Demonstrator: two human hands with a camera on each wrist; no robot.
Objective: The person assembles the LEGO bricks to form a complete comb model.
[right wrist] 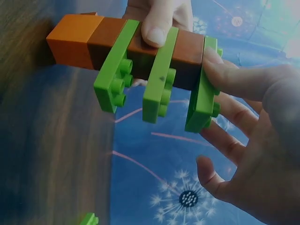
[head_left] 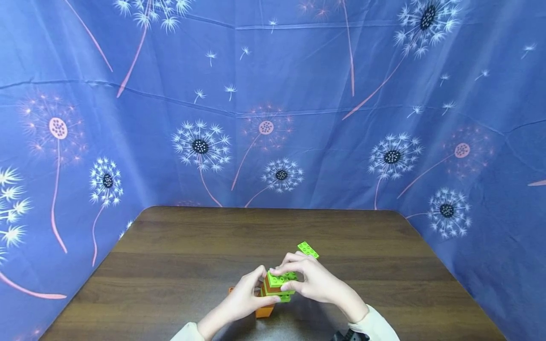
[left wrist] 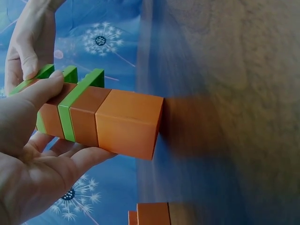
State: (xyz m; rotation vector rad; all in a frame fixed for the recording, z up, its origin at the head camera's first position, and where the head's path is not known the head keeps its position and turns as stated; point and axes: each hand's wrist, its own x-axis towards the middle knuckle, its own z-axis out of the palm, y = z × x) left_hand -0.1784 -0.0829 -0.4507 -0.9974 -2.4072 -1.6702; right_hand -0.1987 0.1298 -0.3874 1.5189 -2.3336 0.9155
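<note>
A tower of toy building blocks stands between my hands, its bottom orange block (left wrist: 129, 122) right at the tabletop. Above that, brown blocks (right wrist: 187, 49) alternate with green studded plates (right wrist: 157, 93) that jut out to one side. My left hand (head_left: 245, 299) grips the tower around its middle, thumb on one face and fingers along the opposite side. At the top, my right hand (head_left: 315, 279) pinches the uppermost green plate (right wrist: 201, 101) between thumb and fingers. In the head view, the hands hide part of the tower.
A loose green studded plate (head_left: 308, 249) lies on the wooden table (head_left: 204, 246) just beyond my right hand. An orange-brown block (left wrist: 152, 213) sits on the table on my left hand's side. Blue dandelion-print cloth (head_left: 324, 142) hangs behind the table and along its sides.
</note>
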